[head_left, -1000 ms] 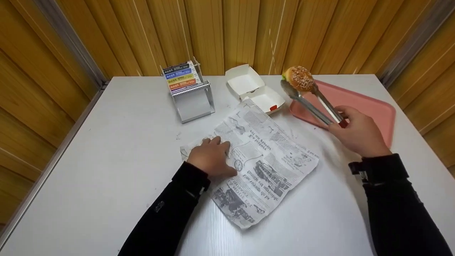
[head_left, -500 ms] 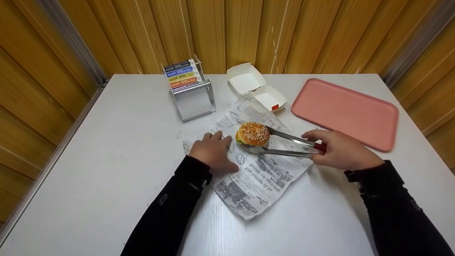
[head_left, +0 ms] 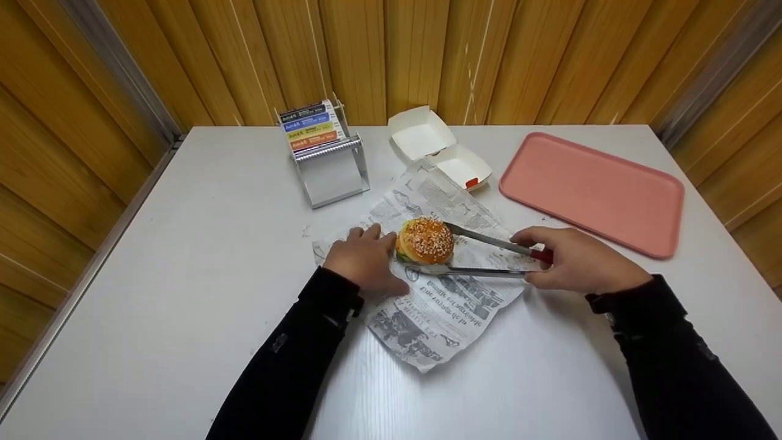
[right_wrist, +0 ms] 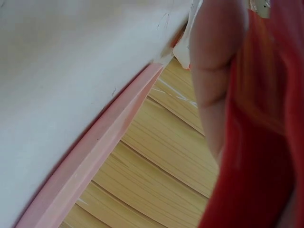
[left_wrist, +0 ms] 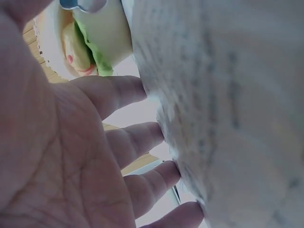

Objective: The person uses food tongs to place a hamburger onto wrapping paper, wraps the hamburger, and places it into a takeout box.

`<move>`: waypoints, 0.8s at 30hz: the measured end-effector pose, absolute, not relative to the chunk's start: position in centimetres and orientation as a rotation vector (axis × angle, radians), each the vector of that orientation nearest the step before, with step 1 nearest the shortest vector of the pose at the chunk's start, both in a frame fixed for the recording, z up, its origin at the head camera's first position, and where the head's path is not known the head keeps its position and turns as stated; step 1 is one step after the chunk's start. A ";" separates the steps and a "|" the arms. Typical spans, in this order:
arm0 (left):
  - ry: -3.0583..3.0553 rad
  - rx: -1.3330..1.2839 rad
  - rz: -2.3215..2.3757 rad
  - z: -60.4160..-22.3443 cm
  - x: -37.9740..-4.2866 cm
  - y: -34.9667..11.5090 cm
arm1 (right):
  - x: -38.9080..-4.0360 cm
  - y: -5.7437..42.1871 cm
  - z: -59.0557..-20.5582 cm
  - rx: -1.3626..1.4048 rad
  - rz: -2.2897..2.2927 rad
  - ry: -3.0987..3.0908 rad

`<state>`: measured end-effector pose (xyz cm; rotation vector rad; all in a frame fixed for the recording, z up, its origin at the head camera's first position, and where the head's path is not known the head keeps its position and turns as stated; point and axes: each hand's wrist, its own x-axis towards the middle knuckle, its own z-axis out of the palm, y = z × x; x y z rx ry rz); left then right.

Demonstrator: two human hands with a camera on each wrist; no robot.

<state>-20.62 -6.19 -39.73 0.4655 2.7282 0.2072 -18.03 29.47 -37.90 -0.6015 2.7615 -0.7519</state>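
Observation:
A sesame-bun burger (head_left: 427, 240) sits on a sheet of newsprint-patterned wrapping paper (head_left: 421, 342), between the arms of metal tongs (head_left: 489, 272). My right hand (head_left: 574, 260) grips the tongs by their red handles (right_wrist: 256, 156), which fill the right side of the right wrist view. With spread fingers, my left hand (head_left: 365, 260) rests its fingertips on the paper, just left of the burger. The left wrist view shows those fingertips pressing the paper, with the burger's lettuce (left_wrist: 95, 50) and filling close by the hand.
Behind the paper stands an open white burger box (head_left: 423, 135), overlapped by the paper's far corner. A pink tray (head_left: 595, 189) lies at the back right. At the back left is a metal dispenser (head_left: 333, 177) holding several coloured label rolls (head_left: 313, 129). A wooden-slat wall (head_left: 354, 61) closes the back.
My right hand has brought the burger in the tongs from over the pink tray leftward and down onto the paper. My left hand has stayed on the paper.

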 end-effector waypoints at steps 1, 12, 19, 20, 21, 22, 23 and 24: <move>2.725 0.463 0.209 -39.7 -20.6 -6.2 | -18.0 29.4 -37.9 -0.590 -0.755 2.749; 2.735 0.480 0.211 -39.9 -20.6 -6.3 | -18.1 29.2 -38.2 -0.528 -0.683 2.721; 2.742 0.486 0.202 -40.1 -20.6 -6.4 | -17.9 29.9 -37.9 -0.537 -0.686 2.736; 2.742 0.485 0.202 -40.1 -20.6 -6.4 | -17.9 30.0 -37.9 -0.534 -0.683 2.732; 2.742 0.485 0.201 -40.1 -20.6 -6.4 | -17.9 30.0 -37.8 -0.530 -0.677 2.729; 2.742 0.485 0.198 -40.1 -20.6 -6.4 | -17.9 30.1 -37.8 -0.527 -0.671 2.725; 2.742 0.485 0.194 -40.1 -20.6 -6.3 | -17.8 30.2 -37.7 -0.519 -0.670 2.721; 2.741 0.484 0.196 -40.1 -20.6 -6.3 | -17.8 30.4 -37.6 -0.512 -0.670 2.721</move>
